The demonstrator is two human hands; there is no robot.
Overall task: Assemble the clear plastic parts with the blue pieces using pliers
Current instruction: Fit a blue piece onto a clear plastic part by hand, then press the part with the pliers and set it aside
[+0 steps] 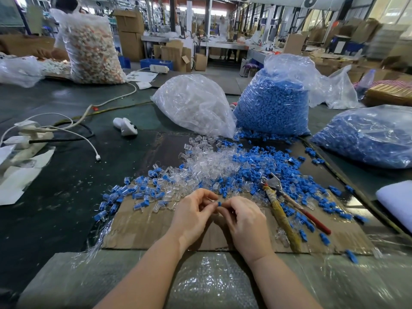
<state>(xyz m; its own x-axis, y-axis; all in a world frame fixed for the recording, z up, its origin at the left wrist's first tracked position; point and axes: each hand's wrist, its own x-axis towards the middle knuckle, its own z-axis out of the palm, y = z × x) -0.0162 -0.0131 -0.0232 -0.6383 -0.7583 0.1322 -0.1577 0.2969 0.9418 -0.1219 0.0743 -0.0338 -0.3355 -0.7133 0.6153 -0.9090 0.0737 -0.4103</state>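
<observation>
Cardboard (142,228) on the bench is strewn with parts; a blue piece (219,204) is pinched between fingertips of left hand (191,214) and right hand (245,219), best seated squarely before pliers (283,204), lying beside, are used.

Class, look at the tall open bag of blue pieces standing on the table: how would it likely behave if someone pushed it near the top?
The bag of blue pieces would probably sag rather than slide: its thin film is crumpled and soft. It looks heavy, being packed full. Since its mouth gapes open and loose pieces already lie at its base, more would likely spill.
</observation>
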